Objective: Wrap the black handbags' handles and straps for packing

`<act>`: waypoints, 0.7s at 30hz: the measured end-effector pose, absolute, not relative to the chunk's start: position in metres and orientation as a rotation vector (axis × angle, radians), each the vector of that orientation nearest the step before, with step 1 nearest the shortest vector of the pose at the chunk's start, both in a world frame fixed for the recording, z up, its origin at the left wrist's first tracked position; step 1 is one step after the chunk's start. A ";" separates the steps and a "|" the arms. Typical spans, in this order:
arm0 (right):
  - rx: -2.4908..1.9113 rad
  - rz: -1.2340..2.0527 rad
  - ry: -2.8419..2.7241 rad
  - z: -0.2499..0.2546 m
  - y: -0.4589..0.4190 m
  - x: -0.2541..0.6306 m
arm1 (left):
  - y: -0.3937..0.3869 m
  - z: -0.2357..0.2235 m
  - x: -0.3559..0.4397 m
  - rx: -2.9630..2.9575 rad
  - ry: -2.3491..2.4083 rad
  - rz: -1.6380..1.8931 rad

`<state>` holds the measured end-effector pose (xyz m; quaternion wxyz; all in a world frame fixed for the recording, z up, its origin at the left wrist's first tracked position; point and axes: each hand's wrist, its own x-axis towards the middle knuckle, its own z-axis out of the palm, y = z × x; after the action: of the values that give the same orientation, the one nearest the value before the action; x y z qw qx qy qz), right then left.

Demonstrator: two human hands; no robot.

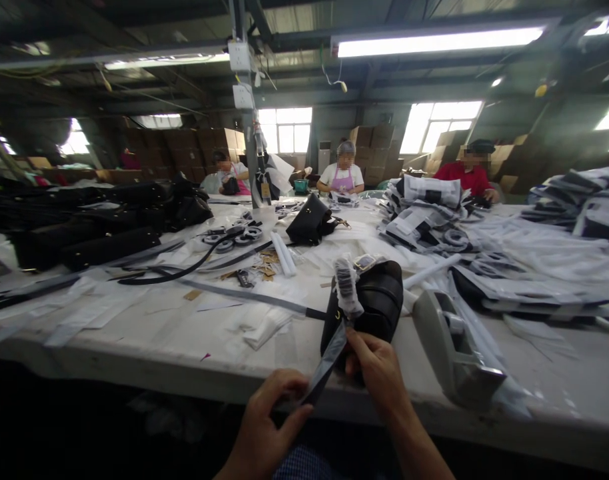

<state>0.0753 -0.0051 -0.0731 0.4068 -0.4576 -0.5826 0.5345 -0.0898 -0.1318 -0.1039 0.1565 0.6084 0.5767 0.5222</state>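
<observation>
A black handbag (pixel 384 300) rests near the front edge of the table, with a wrapped bundle in white film (pixel 346 285) on its top. From its side a dark strap (pixel 329 360) covered in clear film runs down toward me. My right hand (pixel 379 370) is closed on the strap close to the bag. Lower and to the left, just past the table edge, my left hand (pixel 272 420) pinches the strap's other part between thumb and fingers. Another strap (pixel 254 299) lies flat across the table and reaches the bag's left side.
Right of the bag stands a grey tape dispenser (pixel 454 350). Black bags (pixel 109 220) are piled at left, wrapped pieces (pixel 424 207) at right. Gold metal parts (pixel 267 267) and another black bag (pixel 309 220) lie mid-table. Several co-workers (pixel 342 175) sit across, beyond a post (pixel 249 133).
</observation>
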 end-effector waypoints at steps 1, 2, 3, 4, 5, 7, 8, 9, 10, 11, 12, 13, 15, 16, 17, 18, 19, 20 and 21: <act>-1.153 1.353 -1.470 -0.073 -0.005 0.075 | -0.134 -0.108 -0.089 1.745 1.665 1.487; -1.151 1.354 -1.469 -0.074 -0.006 0.075 | -0.137 -0.114 -0.088 1.777 1.684 1.503; -1.151 1.352 -1.466 -0.074 -0.006 0.075 | -0.141 -0.120 -0.089 1.846 1.700 1.522; -1.156 1.346 -1.460 -0.073 -0.006 0.076 | -0.145 -0.125 -0.091 1.954 1.699 1.526; -1.165 1.340 -1.453 -0.073 -0.006 0.076 | -0.150 -0.130 -0.093 2.073 1.677 1.507; -1.182 1.333 -1.452 -0.072 -0.006 0.076 | -0.158 -0.132 -0.098 2.257 1.575 1.475; -1.186 1.334 -1.460 -0.072 -0.006 0.076 | -0.159 -0.128 -0.099 2.261 1.557 1.493; -1.187 1.331 -1.475 -0.071 -0.005 0.076 | -0.159 -0.121 -0.100 2.197 1.589 1.541; -1.185 1.325 -1.492 -0.071 -0.005 0.076 | -0.155 -0.111 -0.099 2.077 1.659 1.604; -1.182 1.317 -1.507 -0.071 -0.005 0.076 | -0.148 -0.100 -0.097 1.919 1.742 1.647; -1.180 1.309 -1.518 -0.070 -0.005 0.077 | -0.138 -0.089 -0.094 1.761 1.817 1.636; -1.178 1.301 -1.532 -0.070 -0.004 0.077 | -0.125 -0.078 -0.089 1.623 1.837 1.569; -1.178 1.266 -1.580 -0.069 -0.003 0.078 | -0.097 -0.063 -0.079 1.500 1.690 1.363; -1.181 1.230 -1.614 -0.068 -0.003 0.078 | -0.083 -0.060 -0.074 1.454 1.615 1.301; -1.185 1.181 -1.651 -0.067 -0.002 0.078 | -0.071 -0.058 -0.069 1.401 1.538 1.258; -1.191 1.116 -1.691 -0.066 -0.002 0.078 | -0.061 -0.059 -0.065 1.338 1.472 1.241; -1.196 1.040 -1.733 -0.065 -0.002 0.078 | -0.054 -0.061 -0.061 1.265 1.414 1.242; -1.199 0.965 -1.773 -0.064 -0.002 0.077 | -0.049 -0.064 -0.058 1.195 1.362 1.247; -1.195 0.898 -1.813 -0.063 -0.003 0.078 | -0.046 -0.066 -0.056 1.137 1.320 1.255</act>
<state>0.0779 -0.0030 -0.0632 0.3856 -0.4690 -0.7120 0.3526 -0.0555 -0.0463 -0.0663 0.4771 0.4653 0.5405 0.5136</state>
